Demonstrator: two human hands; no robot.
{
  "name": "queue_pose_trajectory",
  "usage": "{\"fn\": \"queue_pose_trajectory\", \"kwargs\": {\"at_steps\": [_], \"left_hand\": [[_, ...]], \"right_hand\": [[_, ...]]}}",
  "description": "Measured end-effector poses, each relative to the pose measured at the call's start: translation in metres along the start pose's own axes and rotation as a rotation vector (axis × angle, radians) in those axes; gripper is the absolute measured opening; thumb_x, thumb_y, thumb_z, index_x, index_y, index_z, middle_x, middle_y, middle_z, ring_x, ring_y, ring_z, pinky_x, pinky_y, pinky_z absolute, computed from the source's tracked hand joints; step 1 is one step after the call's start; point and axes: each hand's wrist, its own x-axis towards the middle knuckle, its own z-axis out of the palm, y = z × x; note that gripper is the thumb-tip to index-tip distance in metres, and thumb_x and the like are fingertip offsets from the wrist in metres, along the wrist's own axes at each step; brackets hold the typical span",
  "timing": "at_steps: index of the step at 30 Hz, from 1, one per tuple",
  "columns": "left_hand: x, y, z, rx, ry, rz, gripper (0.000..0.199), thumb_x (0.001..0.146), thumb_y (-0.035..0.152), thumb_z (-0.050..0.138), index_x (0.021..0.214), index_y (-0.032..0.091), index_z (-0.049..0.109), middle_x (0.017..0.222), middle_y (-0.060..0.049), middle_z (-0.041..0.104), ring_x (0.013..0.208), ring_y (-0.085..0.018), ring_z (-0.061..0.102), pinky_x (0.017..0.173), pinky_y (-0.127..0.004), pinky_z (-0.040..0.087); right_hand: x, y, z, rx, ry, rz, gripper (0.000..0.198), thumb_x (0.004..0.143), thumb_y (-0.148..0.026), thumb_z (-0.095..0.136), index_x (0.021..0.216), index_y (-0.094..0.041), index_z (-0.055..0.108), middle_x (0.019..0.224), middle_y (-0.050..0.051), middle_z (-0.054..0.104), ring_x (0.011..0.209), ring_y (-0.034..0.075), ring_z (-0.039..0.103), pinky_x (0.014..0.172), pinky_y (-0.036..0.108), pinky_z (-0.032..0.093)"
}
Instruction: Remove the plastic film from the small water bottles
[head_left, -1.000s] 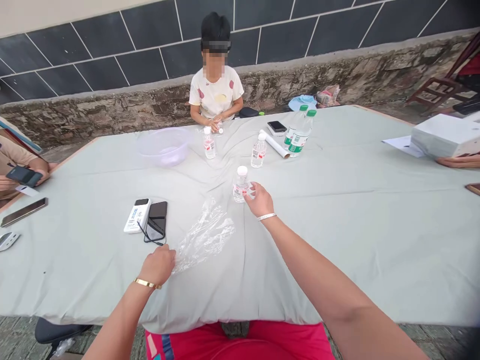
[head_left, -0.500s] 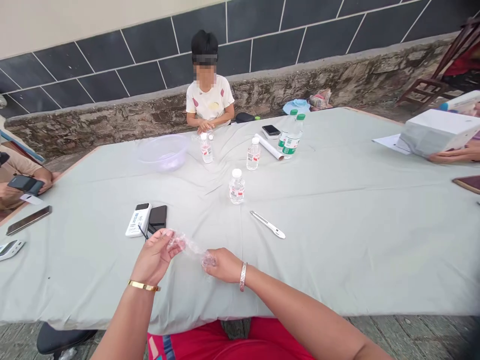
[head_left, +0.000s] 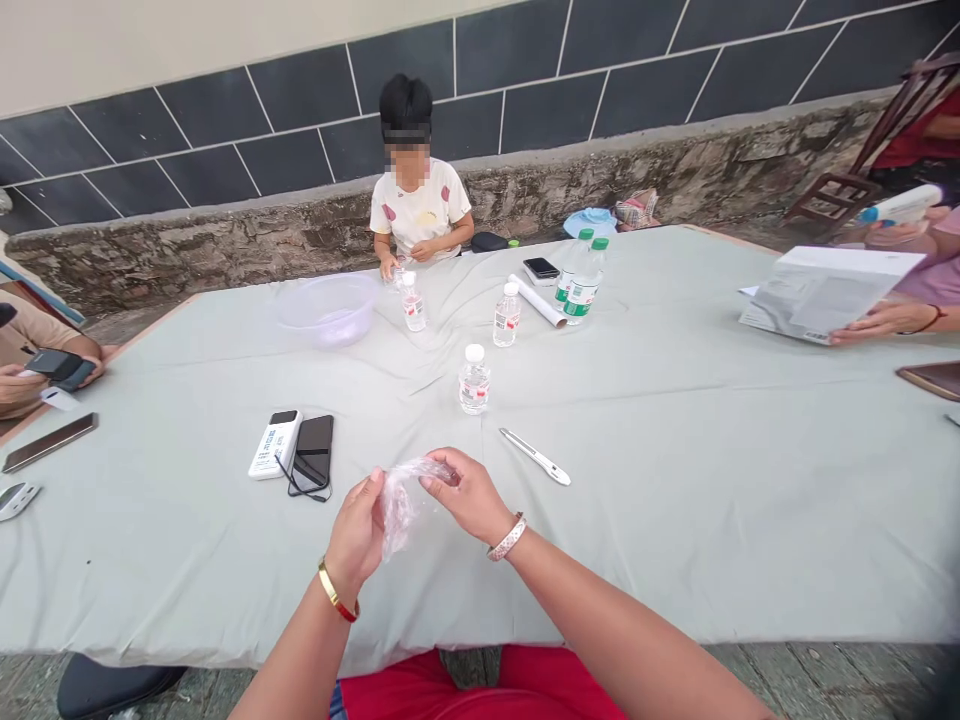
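Observation:
Between my hands is a crumpled piece of clear plastic film [head_left: 401,505], bunched and hanging down a little above the table. My left hand [head_left: 358,530] pinches its left side with the thumb on top. Closed on the film's upper right end is my right hand [head_left: 469,492], its fingertips partly hidden. A white utility knife [head_left: 535,457] lies on the cloth to the right of my right hand. Beyond my hands stands a small clear water bottle [head_left: 474,382] with a white cap. To the left lie a black phone [head_left: 312,452] and a white power bank [head_left: 275,445] with a short cable.
A grey cloth covers the table [head_left: 675,500]. Farther back are a translucent purple basin [head_left: 328,318], more bottles [head_left: 583,285] and a paper roll [head_left: 541,303]. Across sits a person [head_left: 418,215]. At right, another person's hand [head_left: 874,322] holds a white box [head_left: 829,290].
My hands have moved closer together, the left one to the right, and the stretched film is now bunched between them. The phone shows fully. At right, the white box has tilted.

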Motion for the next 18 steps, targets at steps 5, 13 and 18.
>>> {"fn": "queue_pose_trajectory", "kwargs": {"at_steps": [5, 13, 18], "left_hand": [[0.012, -0.011, 0.014, -0.014, 0.088, 0.204, 0.032, 0.075, 0.048, 0.060, 0.081, 0.017, 0.063, 0.085, -0.005, 0.064, 0.079, -0.015, 0.060, 0.070, -0.026, 0.047], [0.019, -0.026, 0.014, 0.279, 0.042, 0.317, 0.029, 0.074, 0.041, 0.064, 0.091, 0.018, 0.067, 0.094, -0.006, 0.067, 0.086, -0.019, 0.061, 0.075, -0.028, 0.047], [0.040, -0.029, -0.006, -0.004, 0.265, 0.211, 0.035, 0.066, 0.041, 0.072, 0.091, 0.019, 0.062, 0.083, -0.002, 0.064, 0.071, -0.013, 0.059, 0.065, -0.026, 0.049]], "right_hand": [[-0.009, 0.004, 0.021, 0.531, -0.159, 0.215, 0.036, 0.074, -0.028, 0.060, 0.109, -0.024, 0.055, 0.088, -0.001, 0.061, 0.075, 0.013, 0.056, 0.070, 0.028, 0.046], [0.002, 0.013, -0.002, 0.596, -0.181, 0.408, 0.042, 0.072, -0.045, 0.063, 0.106, -0.023, 0.051, 0.092, 0.002, 0.062, 0.081, 0.016, 0.060, 0.073, 0.032, 0.048], [0.040, 0.064, -0.050, -0.054, 0.243, 0.320, 0.048, 0.071, -0.045, 0.060, 0.112, -0.022, 0.050, 0.095, 0.003, 0.060, 0.071, 0.014, 0.059, 0.070, 0.032, 0.047]]}}
